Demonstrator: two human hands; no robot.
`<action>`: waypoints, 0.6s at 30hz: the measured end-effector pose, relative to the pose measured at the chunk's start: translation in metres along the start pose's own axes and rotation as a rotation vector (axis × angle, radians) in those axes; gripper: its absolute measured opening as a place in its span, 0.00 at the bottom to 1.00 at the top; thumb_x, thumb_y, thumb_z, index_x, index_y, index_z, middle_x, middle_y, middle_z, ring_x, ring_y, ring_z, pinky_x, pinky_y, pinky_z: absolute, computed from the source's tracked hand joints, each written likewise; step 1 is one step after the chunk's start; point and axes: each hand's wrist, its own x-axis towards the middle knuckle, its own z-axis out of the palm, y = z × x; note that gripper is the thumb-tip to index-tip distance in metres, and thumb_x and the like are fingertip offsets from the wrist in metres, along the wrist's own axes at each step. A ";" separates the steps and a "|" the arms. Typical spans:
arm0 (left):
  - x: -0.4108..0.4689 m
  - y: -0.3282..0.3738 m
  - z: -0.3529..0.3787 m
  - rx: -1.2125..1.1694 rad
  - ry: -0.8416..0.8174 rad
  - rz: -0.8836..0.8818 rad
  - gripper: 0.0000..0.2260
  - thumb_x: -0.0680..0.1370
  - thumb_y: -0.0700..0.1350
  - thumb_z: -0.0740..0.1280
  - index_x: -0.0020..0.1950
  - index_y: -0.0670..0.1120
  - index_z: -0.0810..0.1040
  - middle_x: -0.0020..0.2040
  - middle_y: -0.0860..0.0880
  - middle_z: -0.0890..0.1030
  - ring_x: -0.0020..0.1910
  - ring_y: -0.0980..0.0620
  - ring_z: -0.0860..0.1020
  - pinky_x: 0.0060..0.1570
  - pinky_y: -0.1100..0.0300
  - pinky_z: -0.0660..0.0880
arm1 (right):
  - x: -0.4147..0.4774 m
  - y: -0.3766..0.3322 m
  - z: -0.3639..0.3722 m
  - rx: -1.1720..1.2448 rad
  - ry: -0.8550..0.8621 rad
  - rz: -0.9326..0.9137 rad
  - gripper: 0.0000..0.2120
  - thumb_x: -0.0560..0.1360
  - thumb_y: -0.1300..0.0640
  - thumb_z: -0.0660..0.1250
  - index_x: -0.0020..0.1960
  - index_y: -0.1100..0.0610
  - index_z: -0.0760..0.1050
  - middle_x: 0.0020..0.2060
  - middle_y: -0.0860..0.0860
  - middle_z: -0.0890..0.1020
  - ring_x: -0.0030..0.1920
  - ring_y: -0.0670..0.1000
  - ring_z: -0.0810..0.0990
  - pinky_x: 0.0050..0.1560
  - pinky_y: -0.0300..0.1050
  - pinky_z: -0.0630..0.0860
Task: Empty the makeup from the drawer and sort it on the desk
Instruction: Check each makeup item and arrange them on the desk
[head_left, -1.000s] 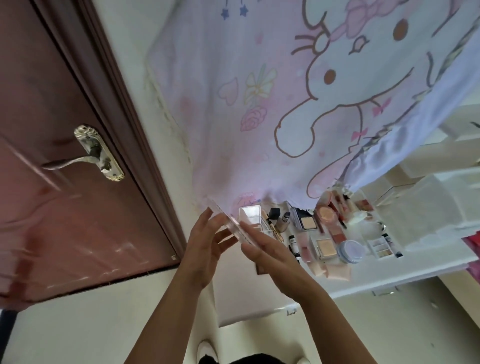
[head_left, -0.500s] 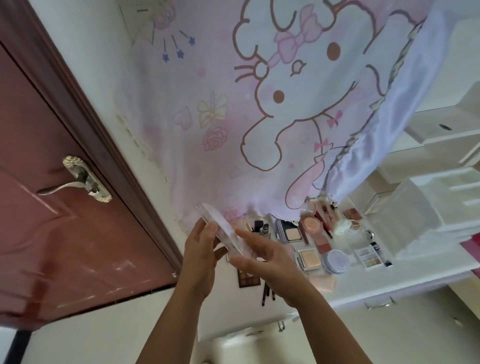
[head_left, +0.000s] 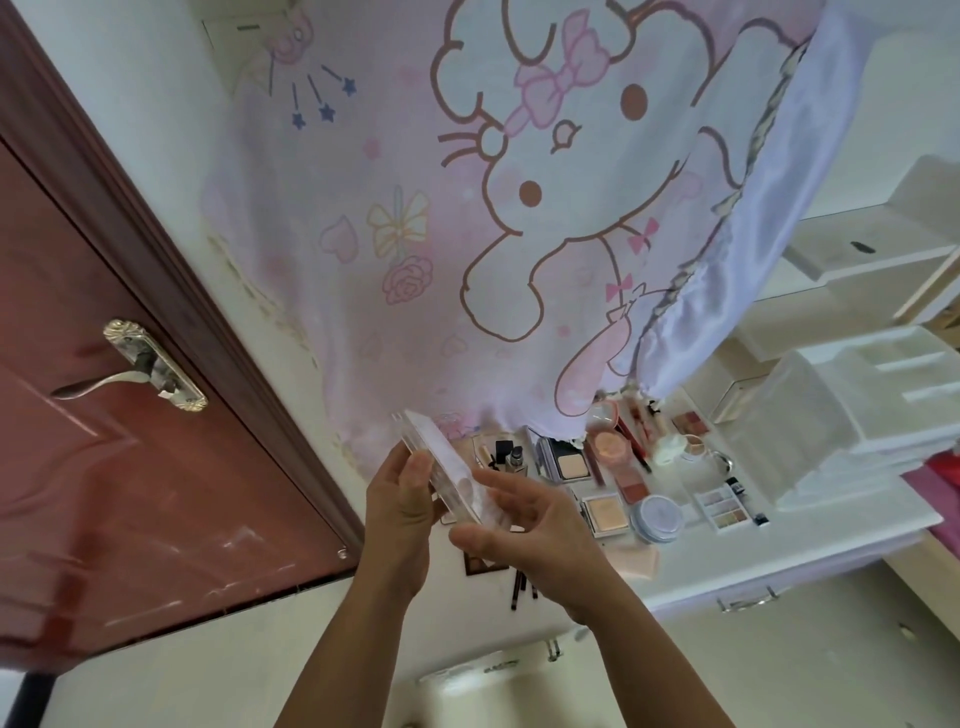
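A clear plastic makeup case is held up between both hands above the white desk. My left hand grips its left edge with thumb and fingers. My right hand pinches its lower right end with the fingers spread. On the desk behind lie several makeup items: powder compacts, a round lilac jar, an eyeshadow palette, blush pans, lipsticks and dark pencils. The drawer front with a metal handle shows under the desk edge.
A cartoon-print pink curtain hangs over the desk's back. A white plastic organiser stands at the desk's right. A dark red door with a metal handle is at the left. A second handle sits lower down.
The head view has tilted and shifted, so the desk sits lower right in frame. Both hands still hold the clear case, which has turned to show more of its flat face.
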 end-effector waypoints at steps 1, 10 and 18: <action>0.000 0.001 -0.001 -0.011 0.009 -0.001 0.33 0.69 0.66 0.68 0.62 0.40 0.77 0.55 0.33 0.81 0.54 0.30 0.80 0.54 0.30 0.76 | 0.000 -0.002 0.002 0.000 0.013 -0.003 0.31 0.62 0.51 0.84 0.63 0.44 0.78 0.54 0.45 0.85 0.53 0.46 0.85 0.50 0.56 0.84; 0.006 0.014 -0.012 -0.175 -0.051 -0.089 0.40 0.70 0.67 0.69 0.70 0.40 0.71 0.65 0.32 0.76 0.64 0.31 0.75 0.63 0.30 0.71 | 0.003 -0.002 0.005 0.020 0.068 0.068 0.25 0.72 0.34 0.70 0.65 0.44 0.76 0.55 0.46 0.84 0.55 0.46 0.83 0.58 0.47 0.80; 0.010 0.027 -0.025 -0.194 -0.017 -0.174 0.18 0.83 0.54 0.59 0.67 0.47 0.77 0.61 0.44 0.82 0.62 0.43 0.80 0.58 0.43 0.77 | 0.001 0.001 0.004 -0.056 0.216 -0.210 0.09 0.78 0.54 0.70 0.57 0.51 0.83 0.45 0.51 0.86 0.41 0.50 0.84 0.40 0.43 0.80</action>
